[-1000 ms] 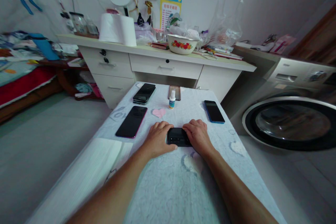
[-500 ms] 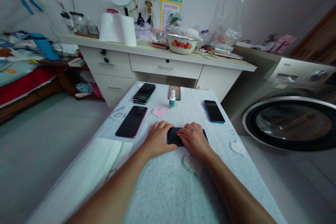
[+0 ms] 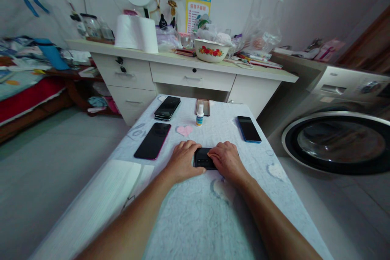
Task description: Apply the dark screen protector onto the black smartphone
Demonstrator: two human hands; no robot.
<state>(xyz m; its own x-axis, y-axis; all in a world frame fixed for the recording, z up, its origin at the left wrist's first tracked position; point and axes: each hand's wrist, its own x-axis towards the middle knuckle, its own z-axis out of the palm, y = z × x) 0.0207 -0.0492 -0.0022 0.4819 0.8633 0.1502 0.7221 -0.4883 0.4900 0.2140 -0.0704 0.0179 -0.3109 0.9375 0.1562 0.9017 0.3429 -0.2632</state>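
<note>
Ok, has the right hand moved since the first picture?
Yes, slightly: the right hand has its fingers farther left over the black phone, judged against the white bottle standing beyond.

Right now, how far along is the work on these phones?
Already done: nothing clearly, since the stacked phones, pink-edged phone and blue-edged phone show no telling sign. In hand: the black phone, its end braced by the left hand, the right hand's fingertips on its upper face. Left: probably finishing this one, as both hands are on it; whether the others need work, I can't tell.

black phone (image 3: 204,155) part-hidden, washing machine (image 3: 330,103) cut off
</note>
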